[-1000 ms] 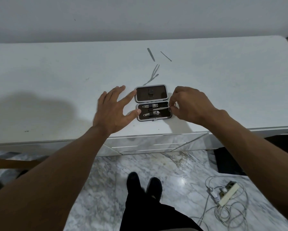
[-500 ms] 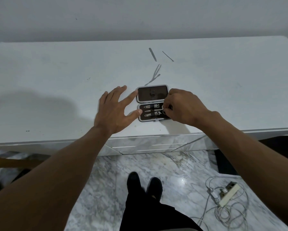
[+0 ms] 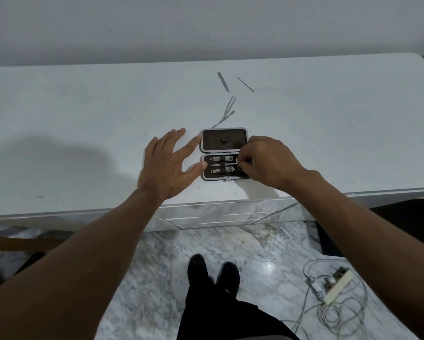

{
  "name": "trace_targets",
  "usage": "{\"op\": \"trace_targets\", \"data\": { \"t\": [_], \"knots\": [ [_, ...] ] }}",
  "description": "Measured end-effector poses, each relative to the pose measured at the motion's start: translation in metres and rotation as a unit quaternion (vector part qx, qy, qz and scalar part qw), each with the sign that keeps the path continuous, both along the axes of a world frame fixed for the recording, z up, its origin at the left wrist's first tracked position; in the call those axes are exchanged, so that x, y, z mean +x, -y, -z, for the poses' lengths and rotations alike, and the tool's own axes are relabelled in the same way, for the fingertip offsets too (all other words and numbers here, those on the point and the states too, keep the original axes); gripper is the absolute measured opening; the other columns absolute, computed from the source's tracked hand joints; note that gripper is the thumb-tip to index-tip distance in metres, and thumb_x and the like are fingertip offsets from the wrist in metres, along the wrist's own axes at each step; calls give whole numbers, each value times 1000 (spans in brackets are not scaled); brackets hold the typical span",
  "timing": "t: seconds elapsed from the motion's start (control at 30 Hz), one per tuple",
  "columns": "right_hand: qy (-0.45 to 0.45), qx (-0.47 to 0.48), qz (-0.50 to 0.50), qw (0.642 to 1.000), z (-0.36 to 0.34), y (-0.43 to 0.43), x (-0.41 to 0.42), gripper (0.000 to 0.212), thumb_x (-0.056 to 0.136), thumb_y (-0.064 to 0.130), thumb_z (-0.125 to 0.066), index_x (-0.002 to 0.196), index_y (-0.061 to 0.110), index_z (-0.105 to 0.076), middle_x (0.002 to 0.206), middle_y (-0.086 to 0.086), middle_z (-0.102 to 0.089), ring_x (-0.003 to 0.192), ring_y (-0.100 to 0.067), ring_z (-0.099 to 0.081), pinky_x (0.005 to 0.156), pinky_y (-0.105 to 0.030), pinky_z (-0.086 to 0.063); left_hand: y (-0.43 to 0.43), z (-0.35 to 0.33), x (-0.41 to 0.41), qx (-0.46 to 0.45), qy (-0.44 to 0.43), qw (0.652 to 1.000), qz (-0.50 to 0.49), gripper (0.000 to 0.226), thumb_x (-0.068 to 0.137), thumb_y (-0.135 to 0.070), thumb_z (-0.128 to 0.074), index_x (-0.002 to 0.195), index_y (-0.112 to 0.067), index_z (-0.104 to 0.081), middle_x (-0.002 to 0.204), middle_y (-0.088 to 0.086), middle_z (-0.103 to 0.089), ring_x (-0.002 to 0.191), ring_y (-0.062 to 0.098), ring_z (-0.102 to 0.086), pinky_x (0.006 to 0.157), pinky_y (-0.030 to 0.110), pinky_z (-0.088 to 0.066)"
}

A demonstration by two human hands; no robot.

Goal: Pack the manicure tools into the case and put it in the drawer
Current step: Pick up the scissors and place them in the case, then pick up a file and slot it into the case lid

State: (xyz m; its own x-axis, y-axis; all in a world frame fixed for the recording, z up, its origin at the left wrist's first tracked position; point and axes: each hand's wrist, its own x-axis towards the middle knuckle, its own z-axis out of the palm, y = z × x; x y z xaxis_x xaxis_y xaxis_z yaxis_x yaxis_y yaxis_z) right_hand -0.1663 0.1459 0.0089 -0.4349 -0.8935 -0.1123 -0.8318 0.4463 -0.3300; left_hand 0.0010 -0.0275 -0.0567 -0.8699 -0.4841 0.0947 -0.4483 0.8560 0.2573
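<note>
The open case lies near the table's front edge. My right hand, fingers pinched on a thin tool, has slid it further into the near half. My left hand, fingers spread, steadies the case. Three loose tools wait beyond.

One case, two clippers, one scissors, two hands.

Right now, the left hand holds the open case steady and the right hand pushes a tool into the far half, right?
No. The head view shows the right hand pushing the tool into the near half of the case, not the far one. The left hand does hold the open case steady.
</note>
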Motion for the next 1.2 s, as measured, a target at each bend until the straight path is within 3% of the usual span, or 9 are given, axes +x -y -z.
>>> {"op": "trace_targets", "data": {
  "t": [0.47, 0.6, 0.8, 0.97, 1.2],
  "knots": [
    [9, -4, -3, 1000, 1, 0, -6, 17, 83, 21, -57, 85, 16, -73, 95, -4, -68, 84, -28, -63, 71, -38, -55, 1, 0, 1, 6, 5, 1000, 10, 62, 90, -68, -26, 145, -44, -37, 156, 6, -34, 146, 25, -26, 117, 50, -17],
    [27, -34, 36, 998, -9, 5, -15, 16, 85, 18, -58, 87, 16, -74, 93, -3, -69, 80, -24, -64, 71, -31, -50, 0, -1, 1, 4, 4, 1000, 11, 60, 91, -67, -28, 145, -43, -38, 156, 6, -35, 146, 25, -27, 117, 50, -18],
    [35, -43, 121, 991, -14, 35, -37, 19, 86, 15, -55, 91, 12, -73, 95, -7, -74, 87, -29, -66, 79, -38, -54, 1, -2, 2, 0, 0, 1000, 14, 58, 92, -65, -32, 144, -41, -42, 154, 7, -38, 144, 26, -30, 115, 51, -20],
    [49, -42, 176, 982, -11, 69, -45, 21, 87, 13, -54, 96, 11, -73, 99, -10, -74, 93, -31, -67, 82, -35, -53, 1, -4, 1, -7, 1, 1000, 12, 57, 92, -65, -34, 143, -41, -44, 153, 6, -41, 142, 26, -34, 115, 50, -24],
    [51, -23, 205, 977, -7, 107, -53, 32, 86, 4, -49, 111, 13, -67, 115, -12, -69, 105, -32, -63, 84, -30, -47, 1, -2, 1, -13, -1, 1000, 9, 56, 91, -64, -38, 141, -42, -45, 152, 5, -42, 141, 24, -35, 114, 50, -26]
  ]
}}
